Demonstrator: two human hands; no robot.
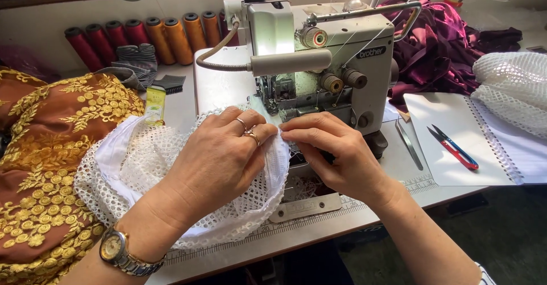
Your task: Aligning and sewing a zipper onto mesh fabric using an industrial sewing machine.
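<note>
Both hands pinch the white mesh fabric (171, 165) at the sewing machine (319, 62): left hand (219, 157) and right hand (336, 151) closed on its edge; thread snips (454, 147) on the notebook (456, 165) well right; gold-embroidered cloth (51, 165) crowds the left.

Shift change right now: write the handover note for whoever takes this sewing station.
Left hand: lies flat on the white mesh fabric, fingertips pinching its edge.
Right hand: pinches the same edge, fingertips meeting the left's, just in front of the sewing machine.
Fabric: bunched on the table, edge close to the presser foot; whether it is under the foot cannot be seen.
Thread snips: on the open notebook, right side, untouched.
Done or left: no finished seam is visible; the edge is being lined up.
</note>
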